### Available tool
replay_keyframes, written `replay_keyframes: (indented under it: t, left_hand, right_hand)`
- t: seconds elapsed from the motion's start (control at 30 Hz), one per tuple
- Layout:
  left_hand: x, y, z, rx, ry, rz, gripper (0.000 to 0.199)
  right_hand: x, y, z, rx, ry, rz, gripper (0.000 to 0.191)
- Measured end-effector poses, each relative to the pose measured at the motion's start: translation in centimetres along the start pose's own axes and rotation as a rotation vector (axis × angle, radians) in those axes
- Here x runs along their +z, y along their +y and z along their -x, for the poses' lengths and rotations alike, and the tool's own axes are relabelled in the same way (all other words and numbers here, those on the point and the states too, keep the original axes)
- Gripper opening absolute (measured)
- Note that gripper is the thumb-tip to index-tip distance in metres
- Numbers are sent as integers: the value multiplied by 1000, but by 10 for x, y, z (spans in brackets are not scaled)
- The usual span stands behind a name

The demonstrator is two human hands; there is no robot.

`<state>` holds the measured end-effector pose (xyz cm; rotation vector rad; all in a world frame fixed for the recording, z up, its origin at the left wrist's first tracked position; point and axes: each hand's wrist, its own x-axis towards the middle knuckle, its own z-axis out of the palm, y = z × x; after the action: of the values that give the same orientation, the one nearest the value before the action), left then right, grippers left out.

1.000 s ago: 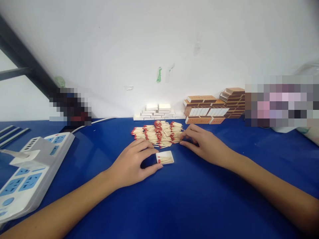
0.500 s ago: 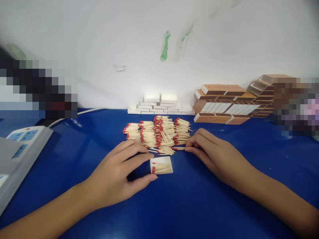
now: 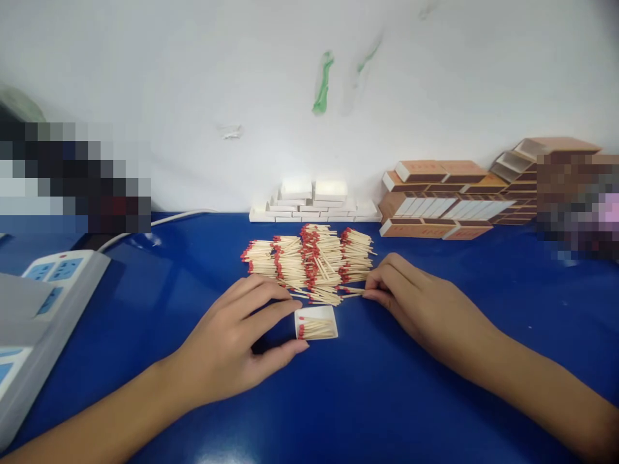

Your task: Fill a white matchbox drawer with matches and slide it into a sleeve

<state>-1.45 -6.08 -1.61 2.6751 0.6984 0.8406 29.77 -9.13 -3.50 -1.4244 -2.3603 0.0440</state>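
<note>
Below a pale wall (image 3: 174,84), on a blue tabletop (image 3: 309,399), spread left hand (image 3: 227,338) thumb and forefinger around the left end of a white tray (image 3: 319,312), near side of the match pile (image 3: 290,258), and pinched loose matchsticks (image 3: 356,292) at the pile's near right edge with right hand (image 3: 428,303). Called for a light pinch by the bare ends, red heads leftward to suit those inside. Could not tell the number pinched or firmness of left contact, nor see past the blur over far-right matchboxes (image 3: 423,230).

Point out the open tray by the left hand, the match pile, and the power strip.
Tray (image 3: 316,311): head view, bare inner floor.
Pile (image 3: 289,254): head view, matchsticks left of middle.
Power strip (image 3: 77,293): head view, side edge.
</note>
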Motion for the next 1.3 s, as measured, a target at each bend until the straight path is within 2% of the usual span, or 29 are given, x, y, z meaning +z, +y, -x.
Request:
replay_keyframes:
  t: [0.17, 0.33, 0.5, 0.77, 1.0, 1.13, 1.3]
  left_hand:
    - [3, -2, -4, 50, 34, -44, 35]
    - [6, 0, -9, 107, 43, -101, 35]
    - [7, 2, -10, 119, 19, -93, 36]
    - [8, 1, -9, 96, 19, -83, 31]
    - [8, 0, -12, 85, -1, -92, 27]
    - [10, 2, -16, 57, -9, -104, 26]
    - [13, 1, -14, 6, -28, -50, 25]
  right_hand:
    - [-6, -4, -3, 15, 24, 55, 27]
    - [-16, -29, -6, 29, 78, -90, 22]
    - [-6, -50, -2, -36, 26, -46, 21]
    - [2, -57, -4, -50, 36, -119, 17]
    - [-11, -69, -13, -2, -107, -206, 11]
    - [-16, -62, -13, 2, -65, -195, 11]
    - [-6, -54, -3, -31, -28, -241, 15]
